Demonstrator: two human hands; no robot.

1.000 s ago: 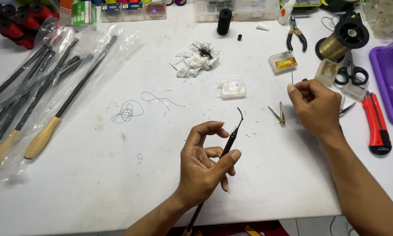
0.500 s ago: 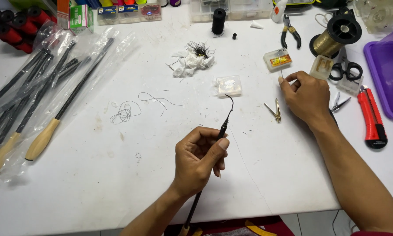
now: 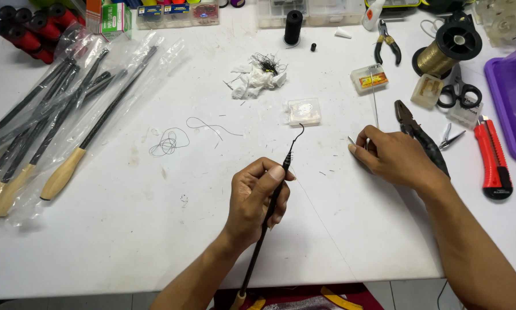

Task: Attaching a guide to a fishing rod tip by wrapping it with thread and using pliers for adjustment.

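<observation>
While the left hand [image 3: 252,201] clamps its fingers on the thin black rod [image 3: 269,215], the right hand [image 3: 393,158] rests on the white bench [image 3: 126,229], fingers curled together.

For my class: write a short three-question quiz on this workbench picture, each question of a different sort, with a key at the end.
1. True or false: the left hand holds a thin black rod whose tip bends into a hook.
2. Which lies just right of the right hand? A) black pliers B) a hammer C) a paintbrush
3. Fill in: the big spool at the far right is wound with ____-coloured thread.

Key: 1 true. 2 A, the black pliers. 3 gold.
</observation>
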